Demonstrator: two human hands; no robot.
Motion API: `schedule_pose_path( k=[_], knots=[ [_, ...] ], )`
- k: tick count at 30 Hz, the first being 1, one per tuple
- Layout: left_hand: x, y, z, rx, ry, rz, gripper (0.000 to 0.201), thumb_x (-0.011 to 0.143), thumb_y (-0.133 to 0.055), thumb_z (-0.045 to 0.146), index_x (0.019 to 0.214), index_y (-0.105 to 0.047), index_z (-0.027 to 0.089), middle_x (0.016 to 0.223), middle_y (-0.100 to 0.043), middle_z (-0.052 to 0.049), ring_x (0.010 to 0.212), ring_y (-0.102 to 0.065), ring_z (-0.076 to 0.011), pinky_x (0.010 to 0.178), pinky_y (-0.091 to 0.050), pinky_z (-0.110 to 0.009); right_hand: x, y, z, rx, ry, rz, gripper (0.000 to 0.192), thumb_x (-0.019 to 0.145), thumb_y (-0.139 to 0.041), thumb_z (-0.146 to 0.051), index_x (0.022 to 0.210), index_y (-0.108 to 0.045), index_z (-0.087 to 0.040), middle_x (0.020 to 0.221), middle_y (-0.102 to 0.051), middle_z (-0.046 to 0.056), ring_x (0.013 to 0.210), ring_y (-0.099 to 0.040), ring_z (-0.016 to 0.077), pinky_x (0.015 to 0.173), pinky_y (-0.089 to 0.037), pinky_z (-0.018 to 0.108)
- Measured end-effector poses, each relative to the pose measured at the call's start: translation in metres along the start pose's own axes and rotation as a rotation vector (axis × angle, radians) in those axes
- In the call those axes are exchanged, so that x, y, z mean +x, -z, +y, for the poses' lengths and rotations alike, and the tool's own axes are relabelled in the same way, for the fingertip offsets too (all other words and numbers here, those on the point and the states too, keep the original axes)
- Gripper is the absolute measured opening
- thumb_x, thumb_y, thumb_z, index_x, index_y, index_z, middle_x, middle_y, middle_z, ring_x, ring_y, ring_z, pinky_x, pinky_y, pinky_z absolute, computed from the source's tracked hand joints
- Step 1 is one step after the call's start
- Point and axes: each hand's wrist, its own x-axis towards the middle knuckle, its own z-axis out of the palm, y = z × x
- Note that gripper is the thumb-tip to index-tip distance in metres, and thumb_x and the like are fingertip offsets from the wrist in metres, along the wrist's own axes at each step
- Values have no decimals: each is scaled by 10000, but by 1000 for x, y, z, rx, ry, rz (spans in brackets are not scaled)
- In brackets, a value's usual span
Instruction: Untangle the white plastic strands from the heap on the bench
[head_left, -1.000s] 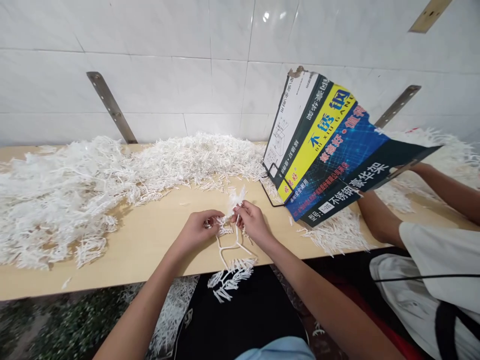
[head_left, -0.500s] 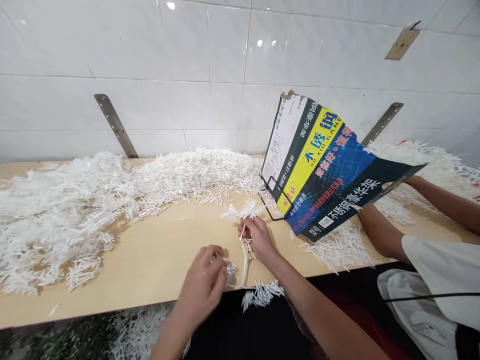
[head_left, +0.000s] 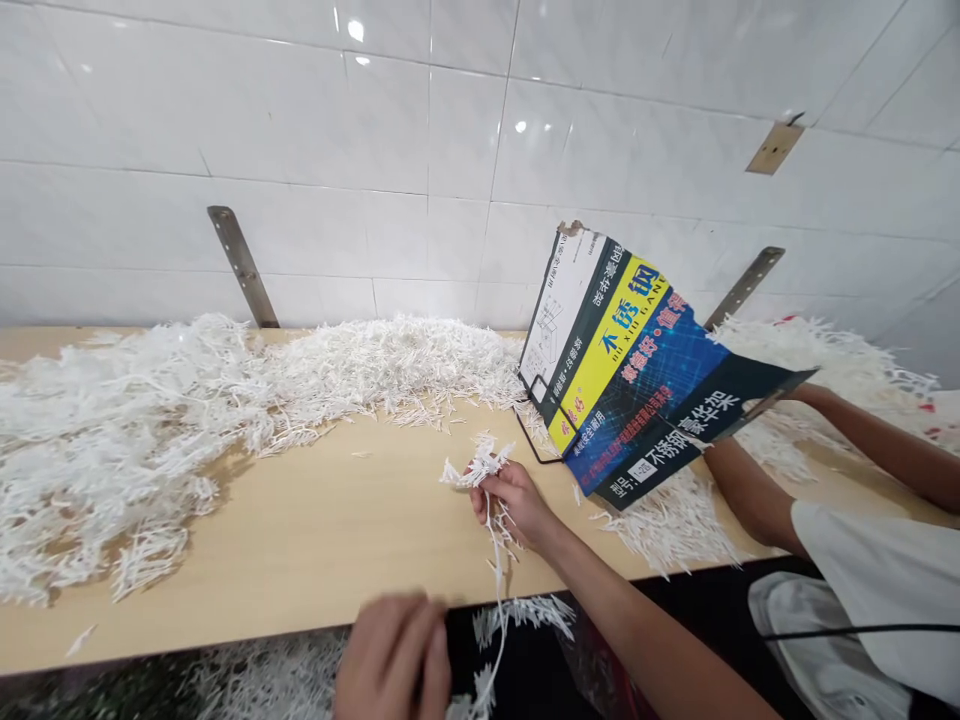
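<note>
Above the board, my right hand (head_left: 516, 500) is closed around a bunch of white branching plastic sprigs (head_left: 484, 462). From it a thin white strand (head_left: 498, 575) hangs past the board's front edge. My left hand (head_left: 394, 660) is low at the bottom of the view, blurred, its fingers curled and their tips hidden. Whatever it pinches cannot be made out, though white bits lie close to its right side. More white sprigs (head_left: 525, 615) hang at the board's edge below my right wrist.
A long heap of white sprigs (head_left: 360, 365) covers the back and left of the wooden board (head_left: 315, 540). To the right, a printed cardboard sheet (head_left: 637, 370) stands tilted in a black wire stand (head_left: 536, 435). Behind it are another person's arms (head_left: 757, 490). Metal brackets (head_left: 244, 265) are against the tiled wall.
My left hand has moved down, away from my right hand. The white strand now stretches longer below my right hand, which still holds the bunch. The view has shifted slightly.
</note>
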Motion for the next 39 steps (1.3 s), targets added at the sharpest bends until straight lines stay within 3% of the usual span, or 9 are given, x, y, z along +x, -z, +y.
schedule_pose_path(
  k=[4,9,15,20,25,28,32,36,39],
  knots=[
    [94,-25,-40,-349,407,-254,535,908,-706,376,1396,-582,195,1388,-649,-176,1240,-657,-307,962,-584,-409,3,-2,0,-18,-16,3,283,754,-768,-416,790,-669,-154,518,-612,-4,392,-478,100,415,-318,219],
    [121,-50,-50,-689,576,-606,350,987,-548,442,997,-735,146,965,-769,-97,913,-687,-237,867,-541,-340,0,-4,0,-11,-11,59,308,786,-741,-450,736,-619,-172,540,-600,-2,434,-505,108,429,-335,216],
    [111,-43,-46,-593,561,-588,364,1014,-477,419,828,-658,163,779,-681,-34,759,-586,-190,744,-463,-283,2,-12,-11,-315,-6,64,386,714,-841,-354,1036,-693,-204,732,-685,-16,547,-563,130,444,-430,217],
    [108,-51,-47,-509,524,-602,407,1044,-446,435,814,-656,172,746,-660,-16,715,-555,-173,691,-420,-263,4,-15,-9,-421,1,100,279,751,-833,-402,794,-630,-216,683,-613,-26,581,-563,142,452,-440,223],
    [103,-57,-44,-266,435,-629,370,1037,-413,341,785,-636,187,746,-661,-47,678,-557,-188,656,-392,-287,-9,-15,-2,-595,258,258,272,767,-838,-326,635,-639,-195,689,-605,0,618,-539,135,561,-433,253],
    [102,-53,-43,-246,396,-650,325,994,-427,252,756,-640,192,742,-667,-62,696,-581,-200,676,-409,-301,-4,-9,2,-493,271,297,342,746,-862,-390,624,-606,-199,662,-579,-3,587,-513,128,541,-413,259],
    [102,-45,-46,-350,372,-662,321,977,-468,247,729,-667,200,746,-684,-57,730,-617,-198,710,-451,-300,9,1,5,-138,211,551,471,772,-791,-629,748,-529,-238,563,-455,-70,455,-371,95,440,-354,244],
    [98,-51,-58,-435,618,-419,328,1029,-455,329,1175,-721,206,928,-749,-56,805,-677,-190,797,-536,-320,9,-1,3,-253,74,408,484,829,-750,-659,757,-530,-234,505,-451,-76,425,-392,96,415,-317,234],
    [95,-58,-65,-523,595,-255,666,1016,-483,305,1653,-289,294,1517,-574,-143,1183,-675,-231,1006,-546,-406,8,-2,2,-307,90,330,469,833,-758,-645,740,-587,-219,514,-518,-50,460,-457,108,460,-355,242]
  ],
)
